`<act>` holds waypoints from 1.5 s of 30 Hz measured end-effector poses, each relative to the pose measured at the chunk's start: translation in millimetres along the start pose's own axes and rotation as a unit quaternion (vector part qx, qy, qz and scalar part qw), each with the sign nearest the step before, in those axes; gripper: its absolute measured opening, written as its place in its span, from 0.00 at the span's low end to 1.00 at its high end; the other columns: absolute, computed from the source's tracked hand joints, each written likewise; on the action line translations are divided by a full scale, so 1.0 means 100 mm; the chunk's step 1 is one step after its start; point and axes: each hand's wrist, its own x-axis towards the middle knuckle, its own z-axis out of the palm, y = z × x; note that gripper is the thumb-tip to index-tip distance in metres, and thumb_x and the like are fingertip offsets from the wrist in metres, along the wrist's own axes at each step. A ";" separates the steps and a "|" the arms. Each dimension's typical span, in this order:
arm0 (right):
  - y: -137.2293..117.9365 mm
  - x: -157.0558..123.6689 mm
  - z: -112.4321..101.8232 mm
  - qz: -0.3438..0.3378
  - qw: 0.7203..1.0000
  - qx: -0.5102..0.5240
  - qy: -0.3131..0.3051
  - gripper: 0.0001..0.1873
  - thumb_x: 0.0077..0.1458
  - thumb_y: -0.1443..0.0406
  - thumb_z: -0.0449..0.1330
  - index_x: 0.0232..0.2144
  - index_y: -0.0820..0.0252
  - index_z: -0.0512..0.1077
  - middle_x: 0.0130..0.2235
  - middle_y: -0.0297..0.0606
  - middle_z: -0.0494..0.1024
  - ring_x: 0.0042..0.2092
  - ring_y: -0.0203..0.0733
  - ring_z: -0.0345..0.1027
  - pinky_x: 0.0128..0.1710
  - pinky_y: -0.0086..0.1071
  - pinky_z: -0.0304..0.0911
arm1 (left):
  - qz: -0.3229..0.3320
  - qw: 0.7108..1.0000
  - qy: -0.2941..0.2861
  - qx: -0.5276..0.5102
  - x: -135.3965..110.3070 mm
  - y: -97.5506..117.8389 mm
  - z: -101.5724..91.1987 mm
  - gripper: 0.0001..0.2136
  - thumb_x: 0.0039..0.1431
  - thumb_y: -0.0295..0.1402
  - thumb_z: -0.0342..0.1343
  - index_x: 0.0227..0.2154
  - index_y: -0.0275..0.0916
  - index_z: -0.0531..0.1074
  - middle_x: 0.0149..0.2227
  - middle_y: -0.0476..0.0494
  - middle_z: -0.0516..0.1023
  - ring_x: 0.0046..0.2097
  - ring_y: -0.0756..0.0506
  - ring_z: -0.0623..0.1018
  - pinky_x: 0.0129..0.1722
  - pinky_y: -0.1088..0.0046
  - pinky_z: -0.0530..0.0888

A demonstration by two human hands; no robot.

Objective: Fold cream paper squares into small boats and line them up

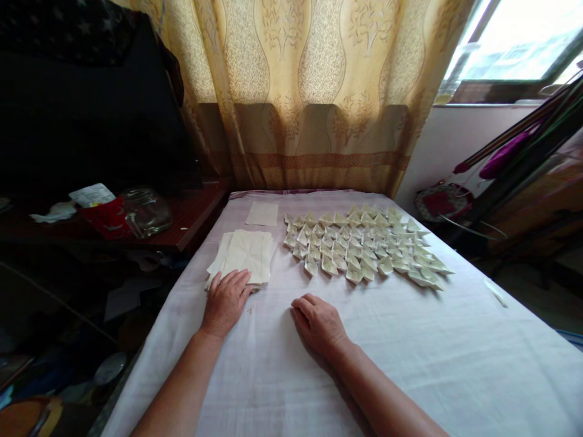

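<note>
My left hand (228, 298) lies with its fingers spread over the near edge of a stack of pale paper sheets (243, 252). The top sheet shows crease lines. Curled on the white cloth, my right hand (317, 321) rests to the right of the stack, its fingers folded inward and nothing showing in them. Beyond it stand rows of small folded paper boats (353, 243), set close together. A single paper sheet (263, 214) lies flat behind the stack, apart from it.
A white cloth (410, 364) covers the table. At the left, a dark wooden cabinet holds a glass jar (148, 212) and a red container (107, 217). A paper strip (495, 294) lies near the right edge. A patterned curtain (314, 91) hangs behind.
</note>
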 end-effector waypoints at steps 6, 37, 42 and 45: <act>0.03 0.00 0.01 0.008 1.000 0.030 0.000 0.09 0.62 0.67 0.54 0.36 0.57 0.75 0.35 0.37 0.78 0.35 0.38 0.72 0.36 0.27 0.60 | -0.004 1.000 -0.001 -0.021 0.01 0.00 -0.02 0.14 0.57 0.26 0.53 0.42 0.45 0.80 0.46 0.41 0.83 0.48 0.38 0.80 0.64 0.52 0.57; 0.31 -0.40 -0.31 -0.074 0.994 0.072 0.041 0.10 0.61 0.69 0.53 0.38 0.58 0.74 0.43 0.41 0.82 0.46 0.43 0.74 0.48 0.36 0.66 | 0.185 0.958 -0.182 -0.124 -0.28 0.65 -0.11 0.14 0.56 0.30 0.58 0.46 0.41 0.76 0.44 0.44 0.83 0.44 0.44 0.81 0.46 0.70 0.76; 0.29 -0.41 -0.43 -0.019 0.991 0.132 0.031 0.12 0.61 0.69 0.49 0.30 0.58 0.71 0.33 0.39 0.79 0.36 0.40 0.73 0.39 0.30 0.65 | 0.147 0.956 -0.204 -0.151 -0.19 0.44 -0.12 0.15 0.59 0.38 0.60 0.48 0.43 0.77 0.51 0.42 0.81 0.53 0.40 0.78 0.55 0.61 0.72; 0.31 -0.41 -0.49 0.015 0.990 0.138 0.036 0.13 0.61 0.67 0.49 0.26 0.57 0.69 0.30 0.37 0.78 0.33 0.39 0.71 0.38 0.30 0.63 | 0.170 0.943 -0.226 -0.177 -0.19 0.48 -0.09 0.12 0.64 0.40 0.54 0.39 0.42 0.80 0.41 0.43 0.84 0.48 0.42 0.79 0.52 0.64 0.72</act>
